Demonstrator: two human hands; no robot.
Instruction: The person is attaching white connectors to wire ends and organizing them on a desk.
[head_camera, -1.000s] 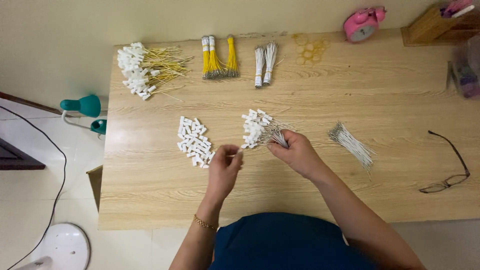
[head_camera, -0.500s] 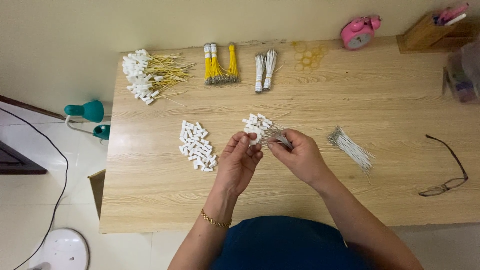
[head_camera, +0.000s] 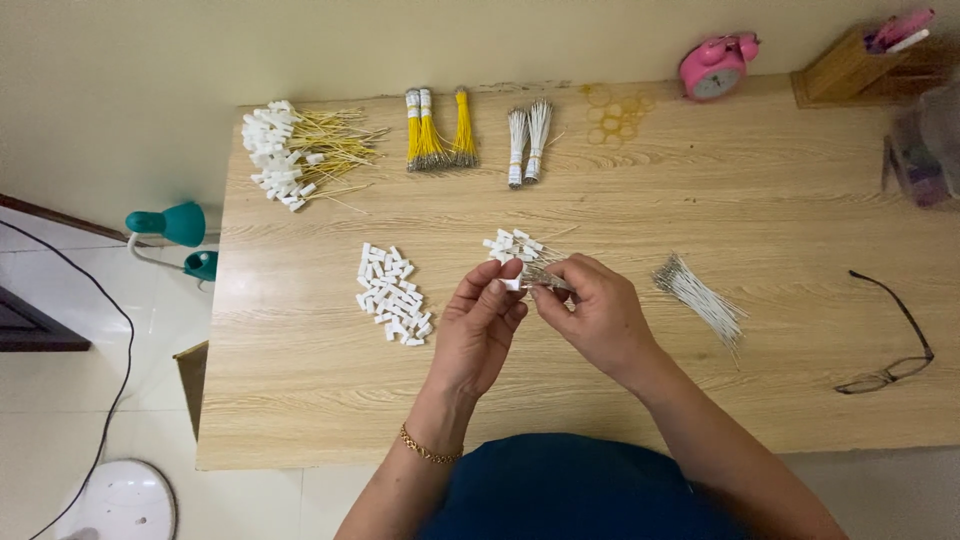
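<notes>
honestly, left hand pinches a small white connector at surface centre, right hand grips a thin wire at its 3 o'clock. i'd keep both low and line the tip up square.

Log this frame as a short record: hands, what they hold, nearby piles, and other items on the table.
left hand: pinches a small white connector at the fingertips
right hand: holds a thin wire end against that connector
nearest piles: loose white connectors to the left; finished white-tipped pieces behind the hands; loose grey wires to the right
far edge: yellow-wired pile, yellow bundles, white bundles, pink alarm clock
right side: eyeglasses
surface: wooden table
</notes>
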